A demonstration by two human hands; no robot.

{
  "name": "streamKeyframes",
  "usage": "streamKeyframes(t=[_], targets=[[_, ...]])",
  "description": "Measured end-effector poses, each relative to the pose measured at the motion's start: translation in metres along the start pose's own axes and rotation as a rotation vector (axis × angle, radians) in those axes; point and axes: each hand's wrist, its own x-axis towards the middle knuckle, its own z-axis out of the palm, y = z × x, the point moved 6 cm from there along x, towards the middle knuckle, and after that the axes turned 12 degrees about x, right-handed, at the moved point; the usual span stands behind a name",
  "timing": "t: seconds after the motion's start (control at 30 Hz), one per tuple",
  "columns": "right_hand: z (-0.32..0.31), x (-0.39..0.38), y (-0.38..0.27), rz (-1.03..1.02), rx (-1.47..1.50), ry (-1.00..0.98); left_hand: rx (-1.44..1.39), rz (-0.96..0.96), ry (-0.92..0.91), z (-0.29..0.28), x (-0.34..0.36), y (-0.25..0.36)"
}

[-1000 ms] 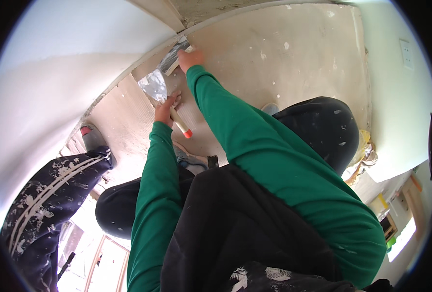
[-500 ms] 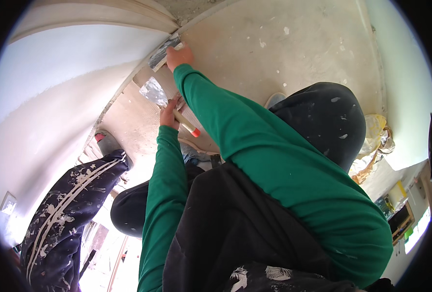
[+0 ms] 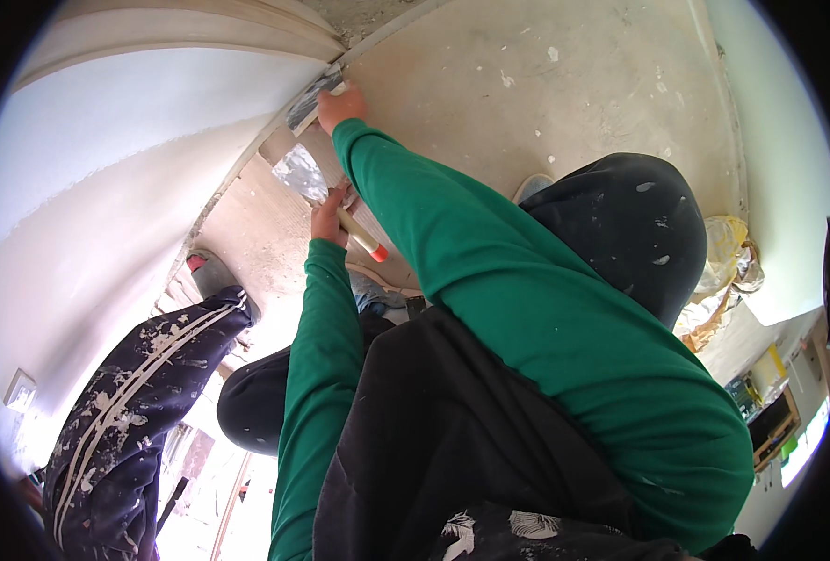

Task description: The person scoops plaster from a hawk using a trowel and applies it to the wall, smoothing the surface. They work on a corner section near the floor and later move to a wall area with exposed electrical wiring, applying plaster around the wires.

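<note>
My right hand (image 3: 338,108) grips a wide flat trowel (image 3: 307,106) with a smeared grey blade, pressed at the seam where the floor meets the pale wall (image 3: 125,159). Just below it, my left hand (image 3: 327,214) is closed round a putty knife, whose light handle (image 3: 363,234) ends in red; its broad metal blade (image 3: 298,171) carries pale smears and lies a short way from the trowel. My dark-trousered knee (image 3: 620,224) is beside my right arm on the beige, spotted floor (image 3: 527,75).
Another person's paint-spattered trouser leg (image 3: 134,383) and grey shoe (image 3: 211,273) are at the left, by a wall socket (image 3: 19,391). Crumpled yellowish plastic (image 3: 723,262) lies against the right wall. A curved wooden-looking trim (image 3: 200,28) runs along the upper left.
My right hand and trowel have moved left toward the wall seam, opening a gap from the putty knife. The view has shifted slightly, bringing more trim and the left socket into sight.
</note>
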Motion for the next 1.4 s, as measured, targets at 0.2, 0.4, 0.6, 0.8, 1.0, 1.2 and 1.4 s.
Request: streamKeyframes(t=[0.2,0.4,0.6,0.8,1.0,1.2,1.4], targets=[[0.006,0.009,0.011,-0.098,-0.106,0.036,0.022,0.007,0.01,0.002,-0.004,0.003],[0.007,-0.018,-0.008,-0.026,-0.125,-0.006,0.048,0.009,0.0,0.002,-0.003,0.004],[0.006,-0.041,-0.028,-0.042,-0.197,-0.044,0.046,0.024,0.042,-0.005,0.002,-0.003],[0.013,-0.038,-0.023,-0.261,-0.429,-0.092,0.042,-0.015,-0.009,-0.007,0.006,-0.008],[0.008,-0.063,-0.022,-0.394,-0.47,-0.198,-0.05,0.036,0.035,-0.02,-0.009,0.002],[0.012,-0.113,-0.044,-0.8,-0.79,-0.754,0.23,-0.03,0.037,-0.055,-0.014,0.032],[0.026,-0.112,-0.064,-0.961,-1.123,-1.086,0.052,0.053,-0.01,-0.059,-0.011,0.042]])
